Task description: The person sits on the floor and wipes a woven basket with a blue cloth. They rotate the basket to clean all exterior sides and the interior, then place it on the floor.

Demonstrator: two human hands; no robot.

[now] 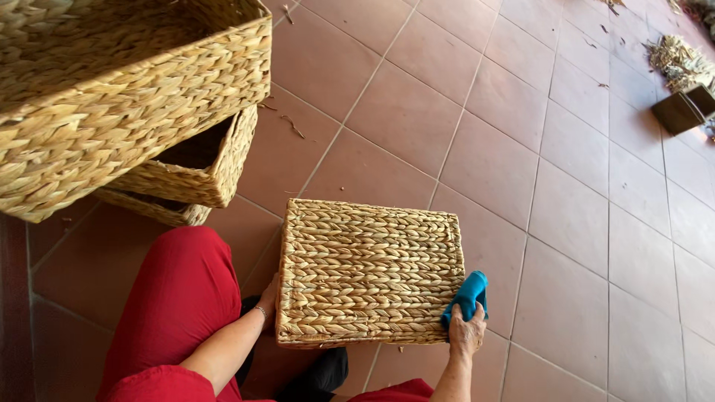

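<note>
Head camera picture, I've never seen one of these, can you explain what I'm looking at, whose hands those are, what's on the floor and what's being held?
There is no machine here. The single picture comes from a camera worn on a person's head, looking down at their own hands and lap, so the red trousers at the bottom belong to the wearer.

In the middle is a woven straw basket, its flat woven side facing the camera, resting on the reddish tiled floor. The left hand steadies its left edge. The right hand has a blue cloth in its grip and presses it against the basket's right edge.

At upper left, more woven baskets are stacked. At far right are a small dark box and a pile of loose dried straw.
</note>
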